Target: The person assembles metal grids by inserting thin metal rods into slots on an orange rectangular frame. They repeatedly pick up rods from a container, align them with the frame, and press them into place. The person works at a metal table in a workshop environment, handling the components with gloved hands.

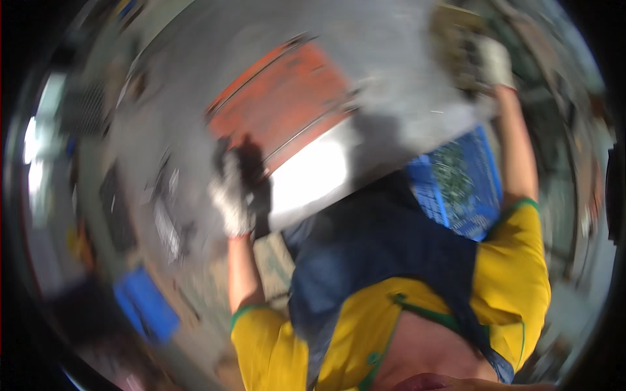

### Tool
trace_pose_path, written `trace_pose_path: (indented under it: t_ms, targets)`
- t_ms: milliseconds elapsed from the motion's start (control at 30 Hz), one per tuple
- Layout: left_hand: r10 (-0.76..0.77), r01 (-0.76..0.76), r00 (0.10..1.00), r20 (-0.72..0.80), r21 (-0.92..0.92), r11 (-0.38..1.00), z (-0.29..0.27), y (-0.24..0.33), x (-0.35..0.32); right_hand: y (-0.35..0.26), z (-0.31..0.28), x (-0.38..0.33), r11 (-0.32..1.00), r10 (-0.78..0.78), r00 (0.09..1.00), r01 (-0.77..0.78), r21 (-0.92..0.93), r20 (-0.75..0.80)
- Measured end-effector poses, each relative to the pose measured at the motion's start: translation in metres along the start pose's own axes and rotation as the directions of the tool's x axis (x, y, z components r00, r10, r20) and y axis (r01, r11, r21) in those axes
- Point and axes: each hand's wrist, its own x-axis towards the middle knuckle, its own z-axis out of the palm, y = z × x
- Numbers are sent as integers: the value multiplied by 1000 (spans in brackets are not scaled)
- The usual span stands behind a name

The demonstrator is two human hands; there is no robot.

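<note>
A flat orange-red panel (280, 98) with dark rails along two edges lies at an angle on the grey metal tabletop (391, 58). My left hand (231, 199), in a whitish work glove, is beside the panel's near left corner. Its fingers look stretched out, with a dark shadow next to them; whether they touch the panel is unclear. Far to the right, my gloved right hand (493, 62) reaches to a blurred yellowish-brown, box-like object (453, 42) at the table's edge. Motion smears the fingers there, hiding any grip.
A blue plastic basket (492, 163) holding many small greenish pieces stands by my right side, against the table edge. Blurred dark and shiny pieces (166, 228) lie left of my left hand. A blue bin (147, 305) sits lower left.
</note>
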Motion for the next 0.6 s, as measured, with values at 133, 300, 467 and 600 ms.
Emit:
trace_pose_path:
  t_ms: [133,300,467,600]
  targets:
    - [76,110,974,-215,735,669,-116,-36,-16,180,91,45,978,72,997,-79,194,38]
    - [199,324,878,-436,846,425,-230,-31,-41,160,131,68,949,219,913,-281,141,343]
    - [352,146,905,-240,951,273,-219,-50,16,135,58,55,941,-75,995,49,-334,-66]
    - [110,150,985,-136,980,-131,-254,-99,68,-28,8,6,969,-199,976,183,-166,-86]
